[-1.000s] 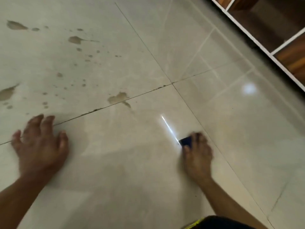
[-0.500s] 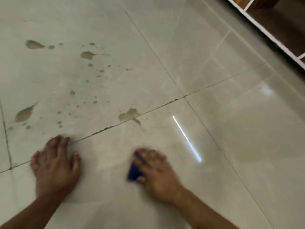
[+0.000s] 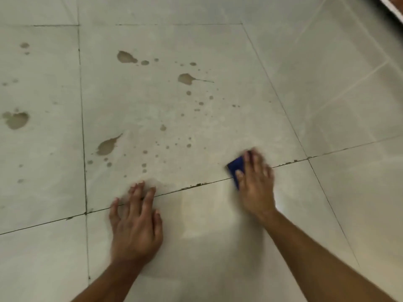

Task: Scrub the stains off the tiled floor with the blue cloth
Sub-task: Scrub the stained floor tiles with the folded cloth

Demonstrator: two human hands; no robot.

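The pale tiled floor (image 3: 218, 225) carries brown stains: a large blot (image 3: 108, 146), another blot (image 3: 185, 79) farther off, one (image 3: 125, 57) beyond it, and several small specks between them. My right hand (image 3: 256, 184) presses flat on the blue cloth (image 3: 235, 168), which lies on the grout line right of centre; only the cloth's left edge shows beside my fingers. The hand is blurred by motion. My left hand (image 3: 136, 223) rests flat on the floor with fingers spread, its fingertips on the same grout line.
More brown stains (image 3: 16, 119) mark the tile at the far left. Dark grime sits in the grout line (image 3: 196, 185) between my hands. A white-edged piece of furniture (image 3: 394, 5) cuts the top right corner.
My right hand has slid the blue cloth forward and right onto the grout line where a brown stain lay. The view has shifted, bringing more stained tile into sight. My left hand stays planted.
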